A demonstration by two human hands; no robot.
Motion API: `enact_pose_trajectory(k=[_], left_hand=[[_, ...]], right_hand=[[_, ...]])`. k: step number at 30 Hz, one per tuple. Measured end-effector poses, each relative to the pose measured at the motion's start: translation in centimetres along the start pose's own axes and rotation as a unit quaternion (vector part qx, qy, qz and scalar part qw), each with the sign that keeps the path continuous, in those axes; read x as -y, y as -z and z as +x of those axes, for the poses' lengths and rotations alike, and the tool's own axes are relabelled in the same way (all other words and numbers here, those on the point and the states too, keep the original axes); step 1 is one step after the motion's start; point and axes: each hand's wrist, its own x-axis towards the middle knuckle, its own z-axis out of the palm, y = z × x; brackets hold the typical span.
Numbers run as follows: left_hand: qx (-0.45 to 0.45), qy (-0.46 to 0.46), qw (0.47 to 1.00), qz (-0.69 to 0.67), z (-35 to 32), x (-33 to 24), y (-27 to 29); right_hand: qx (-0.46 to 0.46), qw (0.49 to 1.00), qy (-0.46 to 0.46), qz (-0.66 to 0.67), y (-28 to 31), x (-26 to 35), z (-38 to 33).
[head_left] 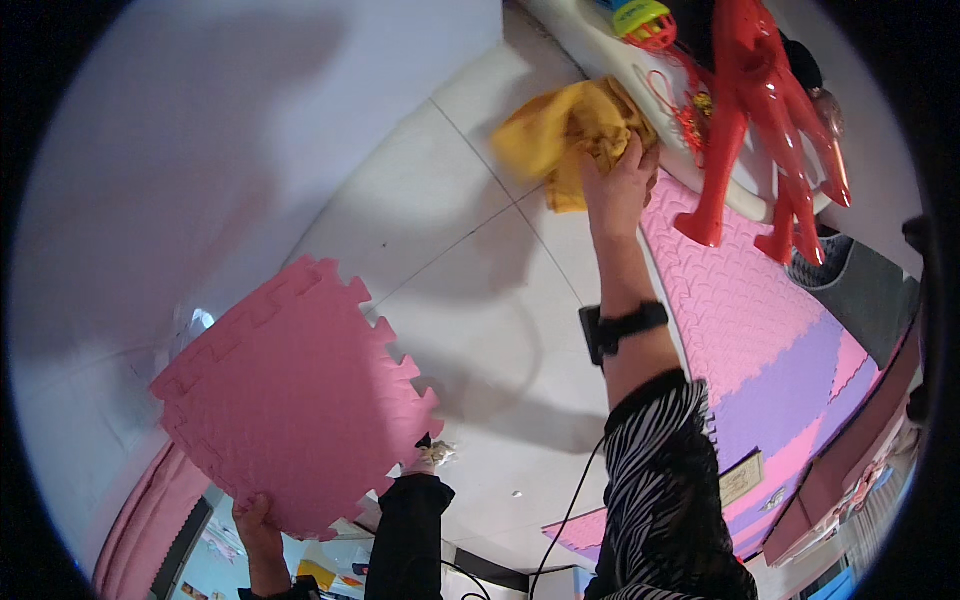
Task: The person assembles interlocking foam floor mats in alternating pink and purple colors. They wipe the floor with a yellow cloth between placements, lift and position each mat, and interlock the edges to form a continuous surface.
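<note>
My left hand (258, 525) grips the lower edge of a pink foam mat tile (290, 400) with jigsaw edges, which is held up at a tilt on the left. Reaching far forward, my right hand (620, 190) is closed on a bunched yellow cloth (570, 125). Part of the cloth hangs loose to the left and is blurred. The cloth is over the pale tiled floor (450, 210), beside the rounded white base of a piece of furniture (680, 165). Some of my right fingers are hidden behind the hand and cloth.
Pink and purple foam matting (740, 320) covers the floor at right. Shiny red leg-shaped things (765, 120) stand at the upper right, near a green and red toy (645, 22). A white wall (200, 150) rises at left. A dark cable (570, 510) runs beside my right sleeve.
</note>
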Motion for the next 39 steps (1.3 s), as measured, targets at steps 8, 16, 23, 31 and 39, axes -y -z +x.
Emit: enact_pose_trajectory(k=[8,16,23,31,39], left_hand=[[-0.014,0.001,1.0,0.023,0.5,0.6,-0.1],[-0.002,-0.042,0.997,0.067,-1.3,-0.9,3.5],[-0.013,-0.015,0.999,0.044,-1.0,-0.2,5.2],[0.059,-0.039,0.996,0.059,2.2,-0.8,4.0],[0.085,-0.067,0.984,0.139,3.4,-5.3,5.7]], right_hand=[[0.11,0.941,0.308,-0.086,-8.8,4.5,-5.1],[0.481,0.811,0.173,0.284,-2.3,4.2,-26.2],[0.316,0.915,0.033,0.248,4.9,-7.2,-6.7],[0.346,0.908,0.237,-0.014,2.6,-5.6,-30.1],[0.256,0.93,0.094,0.248,13.8,-8.0,-22.9]])
